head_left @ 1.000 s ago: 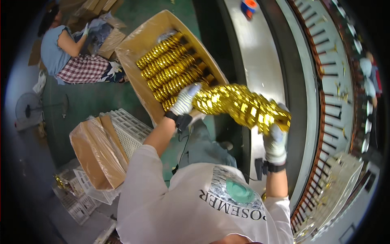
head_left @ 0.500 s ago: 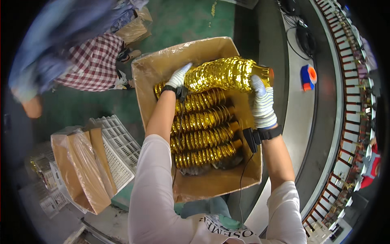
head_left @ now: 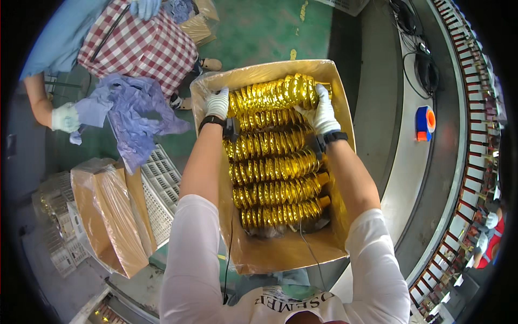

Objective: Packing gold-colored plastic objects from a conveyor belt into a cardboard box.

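A long stack of shiny gold ring-like pieces (head_left: 275,93) lies across the far end of the cardboard box (head_left: 286,262), held at both ends. My left hand (head_left: 217,103), in a white glove, is closed around its left end. Against the right end my right hand (head_left: 324,112), in a striped white glove, grips with the thumb on top; some of its fingers are hidden. Nearer to me, several similar gold stacks (head_left: 275,164) lie side by side in the box. Clear plastic film lines the box walls. A dark band with a small device sits on each of my wrists.
A conveyor (head_left: 372,173) runs along the right, with a blue and orange tape roll (head_left: 424,123) and black cables (head_left: 426,73) on its edge. At left stand another cardboard box (head_left: 110,216) and white plastic crates (head_left: 162,189). A co-worker in a checked apron (head_left: 145,46) holds bluish cloth (head_left: 140,110).
My hands have lowered the gold stack into the far end of the box, beside the other rows. The co-worker at left has shifted, and the bluish cloth now hangs lower.
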{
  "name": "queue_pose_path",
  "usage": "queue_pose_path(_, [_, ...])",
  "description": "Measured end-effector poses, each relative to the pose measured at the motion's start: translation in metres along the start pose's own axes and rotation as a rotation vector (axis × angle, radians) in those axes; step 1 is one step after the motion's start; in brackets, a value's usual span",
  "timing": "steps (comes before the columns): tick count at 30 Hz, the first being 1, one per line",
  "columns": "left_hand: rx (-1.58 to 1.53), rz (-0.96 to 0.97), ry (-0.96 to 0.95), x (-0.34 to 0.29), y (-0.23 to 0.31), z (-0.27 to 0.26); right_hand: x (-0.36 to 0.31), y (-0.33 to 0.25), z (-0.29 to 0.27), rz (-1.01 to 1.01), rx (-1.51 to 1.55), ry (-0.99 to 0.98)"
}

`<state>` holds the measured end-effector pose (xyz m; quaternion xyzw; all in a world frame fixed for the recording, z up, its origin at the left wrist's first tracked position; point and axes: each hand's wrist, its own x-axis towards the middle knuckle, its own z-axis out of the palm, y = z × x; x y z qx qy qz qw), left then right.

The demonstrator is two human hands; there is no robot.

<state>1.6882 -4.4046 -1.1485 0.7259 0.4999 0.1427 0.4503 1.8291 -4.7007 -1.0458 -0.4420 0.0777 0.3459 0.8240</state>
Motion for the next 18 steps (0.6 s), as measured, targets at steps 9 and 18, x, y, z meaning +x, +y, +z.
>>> queue_pose_path(9, [0.244,0.182,0.411,-0.053,0.007,-0.009,0.056,0.011,-0.009,0.334,-0.280,0.287])
queue_pose_path(18, [0.717,0.869,0.123,-0.084,0.034,0.007,0.016,0.017,0.018,-0.872,-2.103,-0.113])
